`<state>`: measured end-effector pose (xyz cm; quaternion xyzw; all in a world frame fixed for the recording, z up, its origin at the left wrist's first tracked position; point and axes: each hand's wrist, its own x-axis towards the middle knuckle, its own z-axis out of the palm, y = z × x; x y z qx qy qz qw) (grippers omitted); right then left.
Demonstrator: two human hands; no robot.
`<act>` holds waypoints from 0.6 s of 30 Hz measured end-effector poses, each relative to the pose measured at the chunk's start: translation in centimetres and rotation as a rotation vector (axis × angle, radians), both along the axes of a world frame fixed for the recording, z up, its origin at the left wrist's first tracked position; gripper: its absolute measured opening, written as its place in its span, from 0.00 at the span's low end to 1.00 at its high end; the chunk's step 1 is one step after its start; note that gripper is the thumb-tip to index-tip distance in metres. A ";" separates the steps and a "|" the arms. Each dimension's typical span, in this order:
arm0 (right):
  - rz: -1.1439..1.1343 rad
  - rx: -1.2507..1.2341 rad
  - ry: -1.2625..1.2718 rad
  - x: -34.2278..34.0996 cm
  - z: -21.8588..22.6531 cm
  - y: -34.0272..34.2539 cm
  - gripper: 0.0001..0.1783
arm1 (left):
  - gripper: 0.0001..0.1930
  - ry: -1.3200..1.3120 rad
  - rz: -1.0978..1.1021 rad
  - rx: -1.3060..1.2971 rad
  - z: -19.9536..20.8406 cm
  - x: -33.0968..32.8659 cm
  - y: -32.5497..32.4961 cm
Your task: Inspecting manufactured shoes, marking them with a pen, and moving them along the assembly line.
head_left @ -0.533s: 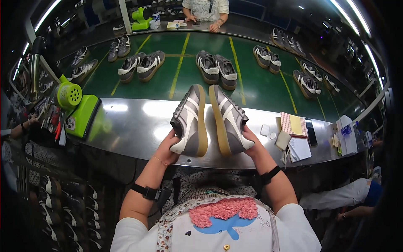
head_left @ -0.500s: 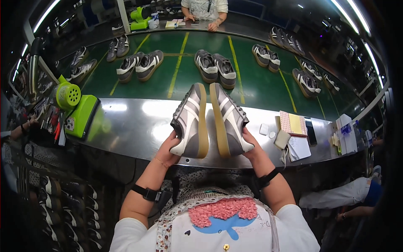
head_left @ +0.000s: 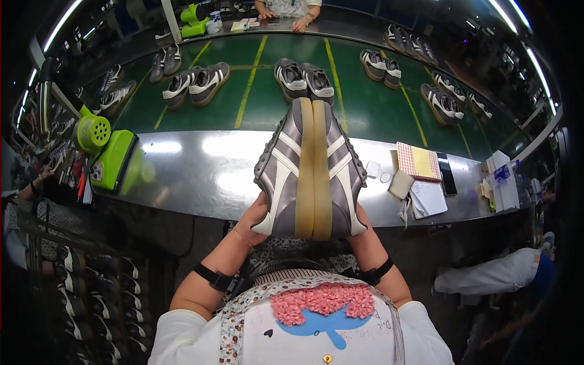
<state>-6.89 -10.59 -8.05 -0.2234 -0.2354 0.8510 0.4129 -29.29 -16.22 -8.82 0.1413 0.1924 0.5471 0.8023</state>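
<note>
Over the near edge of the surface (head_left: 176,182), the two shoes (head_left: 283,164) seem light, firm-soled, softer above, best held heel-end, where left hand (head_left: 252,220) and right hand (head_left: 364,238) clasp one each, fingers (head_left: 260,208) partly hidden.

Fingers hidden behind 2 shoes (head_left: 305,176); co-worker (head_left: 289,8) cropped above

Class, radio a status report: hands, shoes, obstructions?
Left hand holding left shoe. Right hand holding right shoe. Soles together. Nothing visibly in the way.
</note>
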 end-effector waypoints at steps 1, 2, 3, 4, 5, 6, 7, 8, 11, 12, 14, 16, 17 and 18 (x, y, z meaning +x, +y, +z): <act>-0.006 0.000 0.008 0.0 -0.2 -0.2 0.28 | 0.30 -0.002 0.007 -0.004 0.4 -0.1 -0.2; -0.012 0.000 0.015 -0.1 -0.4 -0.3 0.28 | 0.31 -0.005 0.014 -0.007 0.7 -0.2 -0.3; -0.018 0.000 0.021 -0.1 -0.5 -0.4 0.28 | 0.31 -0.003 0.010 -0.006 0.8 -0.4 -0.1; -0.023 0.002 0.027 -0.1 -0.6 -0.5 0.28 | 0.33 0.097 0.072 0.029 1.0 -0.9 0.0; -0.029 0.003 0.032 -0.2 -0.6 -0.5 0.28 | 0.34 0.196 0.134 0.066 1.2 -1.6 0.2; -0.035 0.004 0.032 -0.1 -0.6 -0.4 0.28 | 0.37 0.250 0.178 0.056 2.2 -2.5 0.5; -0.011 -0.062 0.087 0.0 -0.4 -0.5 0.27 | 0.37 0.373 0.179 0.061 2.7 -4.1 0.8; 0.012 -0.129 0.142 0.0 -0.2 -0.5 0.26 | 0.34 0.523 0.203 0.073 2.9 -5.8 1.1; -0.049 -0.037 -0.009 0.1 -1.4 -0.7 0.25 | 0.30 1.301 0.273 0.263 3.8 -8.4 1.5; -0.024 -0.152 0.040 -0.4 -0.3 -0.6 0.26 | 0.28 1.928 0.319 0.450 4.3 -8.8 1.7; -0.029 -0.125 0.036 -0.7 -0.9 -0.3 0.26 | 0.28 2.012 0.574 0.704 7.0 -4.9 1.6; 0.040 -0.107 0.085 -1.1 -1.0 0.0 0.26 | 0.30 1.900 0.574 0.831 7.9 -1.8 1.5; 0.084 -0.086 0.103 -1.2 -0.8 0.1 0.28 | 0.34 1.529 0.297 0.690 7.8 -0.4 1.5; 0.071 -0.023 0.059 -1.4 -0.7 -0.2 0.29 | 0.37 1.148 0.030 0.547 7.8 1.1 1.4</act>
